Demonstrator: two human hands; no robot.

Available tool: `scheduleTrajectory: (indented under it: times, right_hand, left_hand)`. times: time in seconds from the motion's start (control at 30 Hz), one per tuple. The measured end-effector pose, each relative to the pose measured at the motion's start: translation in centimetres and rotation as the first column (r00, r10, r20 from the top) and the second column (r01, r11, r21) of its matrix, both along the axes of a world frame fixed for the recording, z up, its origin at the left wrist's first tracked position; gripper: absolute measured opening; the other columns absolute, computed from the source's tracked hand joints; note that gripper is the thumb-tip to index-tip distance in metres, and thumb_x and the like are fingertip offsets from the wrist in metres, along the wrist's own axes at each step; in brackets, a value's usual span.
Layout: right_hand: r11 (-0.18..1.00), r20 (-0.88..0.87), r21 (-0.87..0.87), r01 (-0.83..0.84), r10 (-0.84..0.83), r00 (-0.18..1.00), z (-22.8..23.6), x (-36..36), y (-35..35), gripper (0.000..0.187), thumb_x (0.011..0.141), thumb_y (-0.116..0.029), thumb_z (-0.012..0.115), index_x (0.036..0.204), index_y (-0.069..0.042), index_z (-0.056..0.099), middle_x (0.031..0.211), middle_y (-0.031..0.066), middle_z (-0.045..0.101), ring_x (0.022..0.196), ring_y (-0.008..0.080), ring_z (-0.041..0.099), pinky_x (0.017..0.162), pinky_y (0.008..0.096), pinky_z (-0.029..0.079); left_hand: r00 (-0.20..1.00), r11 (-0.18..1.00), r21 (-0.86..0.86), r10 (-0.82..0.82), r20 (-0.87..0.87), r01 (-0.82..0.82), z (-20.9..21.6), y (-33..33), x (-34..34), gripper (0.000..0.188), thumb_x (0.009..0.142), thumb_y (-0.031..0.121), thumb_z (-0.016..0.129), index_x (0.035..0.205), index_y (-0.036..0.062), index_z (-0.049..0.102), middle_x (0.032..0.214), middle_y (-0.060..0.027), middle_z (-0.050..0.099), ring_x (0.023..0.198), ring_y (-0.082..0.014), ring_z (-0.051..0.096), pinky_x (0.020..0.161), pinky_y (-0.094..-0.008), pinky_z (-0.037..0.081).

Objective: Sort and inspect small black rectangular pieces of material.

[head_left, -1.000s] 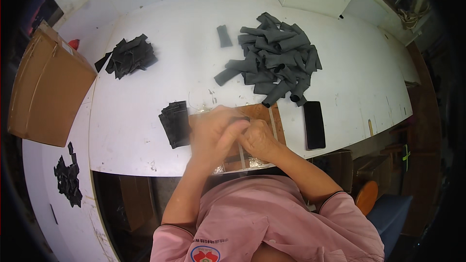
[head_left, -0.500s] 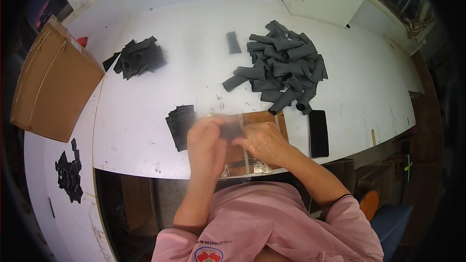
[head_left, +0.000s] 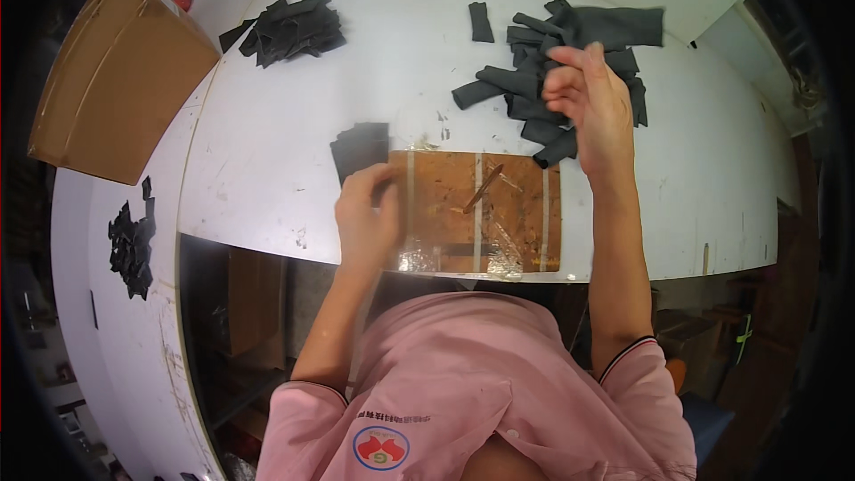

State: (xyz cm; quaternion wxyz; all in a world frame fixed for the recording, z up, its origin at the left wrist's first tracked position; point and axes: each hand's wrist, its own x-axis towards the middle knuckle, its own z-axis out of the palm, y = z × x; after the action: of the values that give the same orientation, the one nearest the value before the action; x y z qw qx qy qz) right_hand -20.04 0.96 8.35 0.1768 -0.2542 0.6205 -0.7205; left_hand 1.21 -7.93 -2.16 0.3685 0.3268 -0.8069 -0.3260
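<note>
My left hand [head_left: 367, 221] rests at the near end of a neat stack of dark grey fabric pieces [head_left: 360, 147], by the left edge of a brown board [head_left: 521, 205]. Its fingers are loosely bent, thumb apart, with nothing visible between them. My right hand [head_left: 590, 107] is raised over a heap of dark grey fabric tubes [head_left: 525, 107], fingers half-curled and apart. Just beyond its fingertips a flat, wide fabric piece [head_left: 628, 27] stretches to the right; it appears free of the hand. A thin brown stick-like tool [head_left: 485, 187] lies slantwise on the board.
One fabric piece [head_left: 481, 22] lies alone left of the heap. Another dark fabric pile [head_left: 294, 31] sits at the far left, beside a cardboard box [head_left: 125, 80]. Small dark scraps [head_left: 131, 249] lie on the left side table. Clear tape [head_left: 503, 263] covers the board's front edge.
My hands were together over the board on a dark piece. The right has swung far and right to the heap; the left has moved back beside the stack. The view has shifted.
</note>
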Motion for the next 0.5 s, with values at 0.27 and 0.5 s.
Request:
scheduleTrajectory:
  times: [0.27, 0.5]
  right_hand:
    - [0.965, 0.075, 0.152, -0.214, 0.205, 0.976, -5.8, 8.3, 6.0, 0.028, 0.088, -0.023, 0.044, 0.079, 0.001, 0.055, 0.057, 0.0001, 0.048, 0.05, 0.0044, 0.043, 0.047, 0.0185, 0.034]
    - [0.859, -0.294, 0.375, -0.349, 0.467, 0.834, -6.3, 11.0, 4.9, 0.018, 0.077, -0.015, 0.058, 0.083, 0.001, 0.055, 0.066, 0.0101, 0.053, 0.059, 0.0243, 0.053, 0.057, 0.0334, 0.044]
  left_hand:
    - [0.916, 0.961, -0.278, 0.118, 0.383, -0.007, -4.4, -1.2, 1.2, 0.022, 0.069, 0.001, 0.058, 0.091, 0.0003, 0.056, 0.086, -0.0136, 0.056, 0.086, -0.0312, 0.052, 0.073, -0.037, 0.042]
    - [0.975, 0.929, 0.35, 0.174, -0.136, -0.117, -1.7, -2.3, 2.7, 0.009, 0.078, 0.008, 0.057, 0.08, 0.0013, 0.062, 0.073, -0.0031, 0.059, 0.061, -0.0072, 0.049, 0.057, -0.0197, 0.039]
